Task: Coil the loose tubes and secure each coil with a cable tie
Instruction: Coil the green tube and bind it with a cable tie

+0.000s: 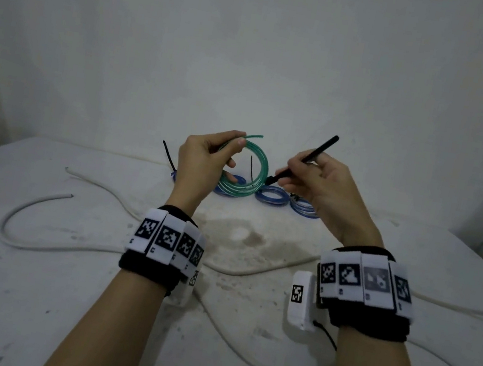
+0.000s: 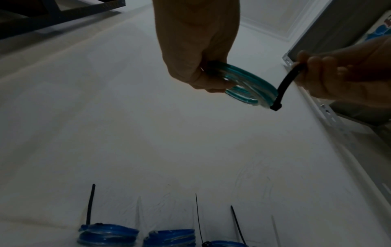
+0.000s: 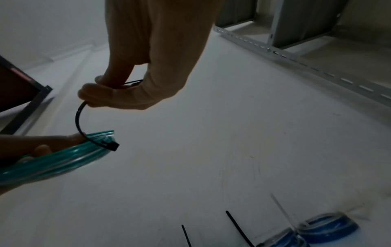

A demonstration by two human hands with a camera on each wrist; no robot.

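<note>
My left hand (image 1: 205, 160) holds a coil of green tube (image 1: 250, 171) upright above the table, thumb and fingers pinching its upper left side; one tube end (image 1: 255, 136) sticks out to the right. In the left wrist view the green coil (image 2: 251, 85) hangs from my curled left fingers (image 2: 203, 78). My right hand (image 1: 315, 179) pinches a black cable tie (image 1: 305, 161), whose head end (image 1: 270, 179) touches the coil's right rim. In the right wrist view the cable tie (image 3: 79, 120) bends down and its head (image 3: 113, 145) lies on the green coil (image 3: 63, 160).
Three blue tube coils (image 1: 272, 195) bound with ties lie at the back of the white table (image 1: 235, 359), their tie tails (image 1: 168, 153) standing up. A long loose white tube (image 1: 36, 204) winds across the table under my wrists. Metal shelving (image 3: 296, 55) stands to the right.
</note>
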